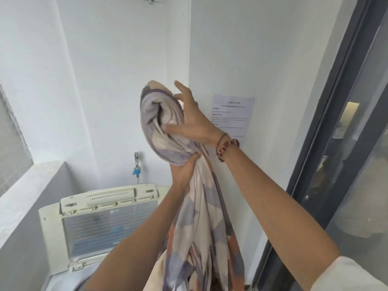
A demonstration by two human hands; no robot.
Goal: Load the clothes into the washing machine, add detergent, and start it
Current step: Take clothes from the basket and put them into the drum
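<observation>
I'm mid-load: the washing machine (pixel 98 223) sits at the lower left of the frame with its lid (pixel 109 206) swung up and standing open, and the drum's rim just shows at the bottom edge. Whether anything is already inside, I cannot tell. No detergent is in sight and the controls are out of view, so I judge both steps still ahead.

The cloth (pixel 189 185) runs through the centre of the frame, a long soft sheet in cream, mauve and rust patches, twisted into a rope that trails down toward the drum. My left hand (pixel 184 169) grips it from below where it bunches. My right hand (pixel 189 114), higher up, presses the rolled top end with the thumb hooked under and the upper fingers spread (a beaded bracelet on that wrist).

The lid is yellowed plastic with a ribbed, see-through panel. A metal tap (pixel 136 162) juts from the smooth white wall (pixel 105 80), and a printed paper notice (pixel 233 114) hangs right of centre.
</observation>
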